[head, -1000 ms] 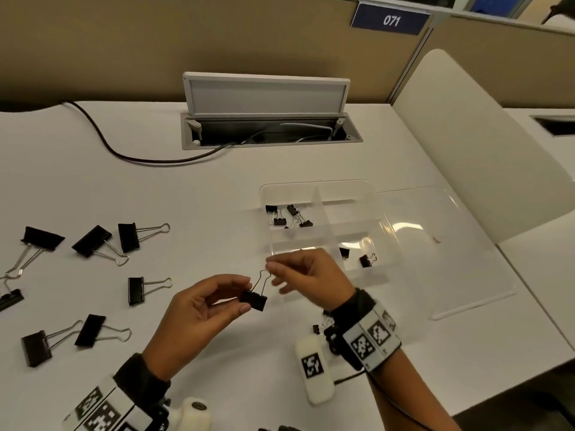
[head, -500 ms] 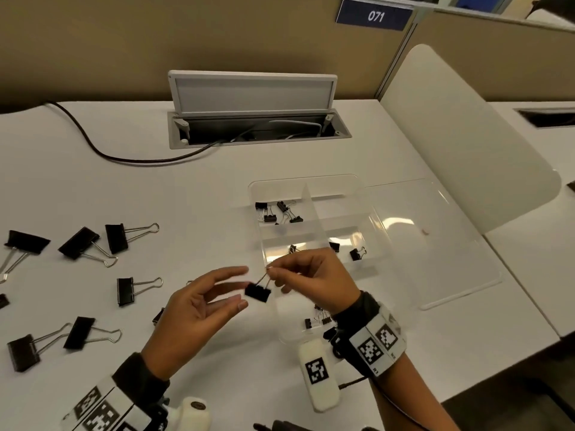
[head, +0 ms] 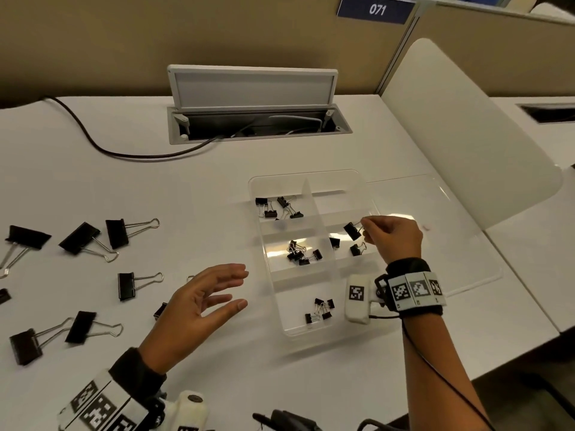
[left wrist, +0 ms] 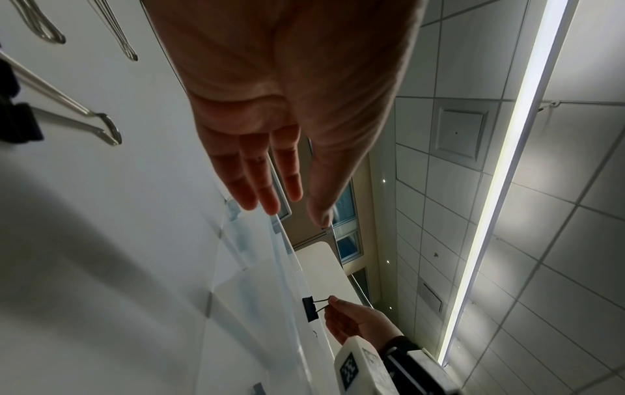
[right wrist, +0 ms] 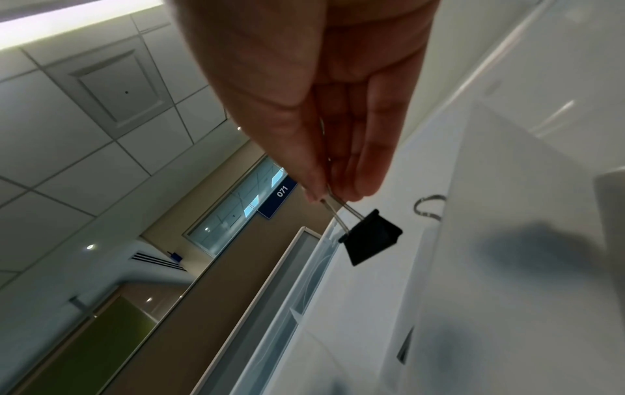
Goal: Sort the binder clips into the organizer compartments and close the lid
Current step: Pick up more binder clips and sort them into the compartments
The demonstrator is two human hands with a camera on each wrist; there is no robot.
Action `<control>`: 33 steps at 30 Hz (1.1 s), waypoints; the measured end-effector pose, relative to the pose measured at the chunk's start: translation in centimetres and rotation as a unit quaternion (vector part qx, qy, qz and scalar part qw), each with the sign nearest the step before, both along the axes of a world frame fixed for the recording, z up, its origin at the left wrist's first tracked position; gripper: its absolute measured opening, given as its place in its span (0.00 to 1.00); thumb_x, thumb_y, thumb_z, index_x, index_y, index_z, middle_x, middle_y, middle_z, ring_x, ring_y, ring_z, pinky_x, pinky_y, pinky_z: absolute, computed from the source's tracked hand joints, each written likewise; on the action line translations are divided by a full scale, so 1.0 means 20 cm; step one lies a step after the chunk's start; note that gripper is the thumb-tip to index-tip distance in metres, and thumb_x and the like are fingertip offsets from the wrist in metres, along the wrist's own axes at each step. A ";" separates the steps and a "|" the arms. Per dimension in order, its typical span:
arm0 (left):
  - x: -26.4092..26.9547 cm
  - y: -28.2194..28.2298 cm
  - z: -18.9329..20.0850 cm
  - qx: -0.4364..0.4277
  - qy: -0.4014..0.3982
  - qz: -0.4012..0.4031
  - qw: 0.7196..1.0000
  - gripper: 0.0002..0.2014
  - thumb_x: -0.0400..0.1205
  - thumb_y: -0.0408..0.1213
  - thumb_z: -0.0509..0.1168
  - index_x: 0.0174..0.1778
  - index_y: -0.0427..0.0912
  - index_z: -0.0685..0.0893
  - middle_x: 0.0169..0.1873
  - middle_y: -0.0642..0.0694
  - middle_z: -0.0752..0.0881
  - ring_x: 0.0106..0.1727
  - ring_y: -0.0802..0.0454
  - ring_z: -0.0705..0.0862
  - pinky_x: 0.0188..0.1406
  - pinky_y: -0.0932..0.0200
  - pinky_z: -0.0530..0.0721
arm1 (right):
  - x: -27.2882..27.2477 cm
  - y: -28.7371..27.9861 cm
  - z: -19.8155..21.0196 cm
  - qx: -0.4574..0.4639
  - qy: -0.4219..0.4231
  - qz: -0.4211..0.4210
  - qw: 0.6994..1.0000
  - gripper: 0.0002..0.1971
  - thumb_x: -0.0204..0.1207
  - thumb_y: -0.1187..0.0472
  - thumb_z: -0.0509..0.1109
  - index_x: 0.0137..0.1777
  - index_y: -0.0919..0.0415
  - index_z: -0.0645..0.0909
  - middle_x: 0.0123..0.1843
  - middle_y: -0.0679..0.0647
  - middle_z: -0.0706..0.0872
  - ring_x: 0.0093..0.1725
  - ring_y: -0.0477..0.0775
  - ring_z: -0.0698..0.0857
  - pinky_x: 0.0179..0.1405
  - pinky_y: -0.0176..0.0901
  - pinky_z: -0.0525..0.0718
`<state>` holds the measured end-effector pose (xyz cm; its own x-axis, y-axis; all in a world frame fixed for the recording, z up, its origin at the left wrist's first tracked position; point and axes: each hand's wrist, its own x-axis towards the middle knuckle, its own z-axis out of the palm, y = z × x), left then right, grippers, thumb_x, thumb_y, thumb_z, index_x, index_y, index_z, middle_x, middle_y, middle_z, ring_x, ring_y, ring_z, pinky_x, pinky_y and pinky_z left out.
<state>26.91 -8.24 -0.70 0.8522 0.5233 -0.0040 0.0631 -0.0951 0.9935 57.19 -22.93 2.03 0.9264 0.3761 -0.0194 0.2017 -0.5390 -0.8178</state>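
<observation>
Binder clip (head: 352, 230) passed from left hand (head: 199, 306) — now empty, fingers spread — to right hand (head: 392, 239), pinching its wire handles above the organizer (head: 311, 178); drop imminent.

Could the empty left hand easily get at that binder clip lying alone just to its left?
Probably yes. The left hand hovers open, holding nothing, and the binder clip lies apart from the others on bare table with nothing between them.

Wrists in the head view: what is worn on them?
Right wrist: black cuff, a band of black-and-white square markers, a white camera pod bearing a marker, and a thin black cable along the forearm. Left wrist: dark sleeve cuff, marker band, rounded white pod.
</observation>
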 end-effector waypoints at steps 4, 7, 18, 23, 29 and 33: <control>0.00 0.01 -0.01 0.002 0.007 -0.003 1.000 0.24 0.67 0.62 0.71 0.59 0.63 0.82 0.60 0.61 0.84 0.61 0.59 0.84 0.55 0.70 0.83 | 0.01 0.01 -0.01 0.000 -0.002 -0.009 1.000 0.10 0.72 0.60 0.74 0.49 0.65 0.88 0.37 0.57 0.89 0.40 0.57 0.90 0.54 0.56 0.87; 0.00 0.01 -0.01 0.000 0.009 -0.005 1.000 0.24 0.67 0.61 0.71 0.59 0.63 0.82 0.60 0.61 0.84 0.61 0.60 0.84 0.54 0.70 0.82 | 0.01 0.02 -0.01 -0.013 0.003 -0.003 1.000 0.11 0.73 0.60 0.73 0.51 0.66 0.87 0.39 0.58 0.90 0.41 0.57 0.90 0.55 0.55 0.87; -0.01 0.02 -0.04 -0.007 0.017 -0.004 1.000 0.22 0.67 0.57 0.72 0.59 0.61 0.83 0.60 0.59 0.85 0.62 0.56 0.84 0.57 0.65 0.84 | 0.07 -0.05 0.01 -0.067 -0.023 0.012 0.997 0.11 0.74 0.59 0.72 0.52 0.64 0.87 0.42 0.59 0.91 0.40 0.57 0.90 0.50 0.54 0.88; -0.01 0.01 -0.04 -0.002 0.022 -0.008 1.000 0.26 0.66 0.65 0.70 0.59 0.62 0.82 0.60 0.59 0.85 0.62 0.57 0.84 0.57 0.65 0.84 | 0.08 -0.05 0.04 -0.259 0.035 0.126 0.957 0.13 0.69 0.53 0.76 0.50 0.58 0.87 0.34 0.51 0.87 0.30 0.46 0.83 0.28 0.33 0.75; -0.02 0.02 -0.04 -0.004 0.019 -0.004 1.000 0.27 0.66 0.65 0.70 0.59 0.61 0.83 0.59 0.60 0.85 0.61 0.57 0.84 0.57 0.66 0.83 | 0.13 -0.04 0.03 -0.285 0.021 0.138 0.948 0.07 0.70 0.62 0.75 0.48 0.59 0.89 0.40 0.54 0.89 0.28 0.44 0.79 0.28 0.29 0.73; -0.02 0.02 -0.05 -0.004 0.020 -0.002 1.000 0.27 0.65 0.66 0.70 0.59 0.61 0.82 0.59 0.60 0.85 0.61 0.57 0.84 0.57 0.66 0.83 | 0.19 -0.05 0.05 -0.276 -0.006 0.108 0.955 0.07 0.72 0.64 0.73 0.49 0.60 0.89 0.38 0.54 0.87 0.28 0.43 0.78 0.30 0.26 0.70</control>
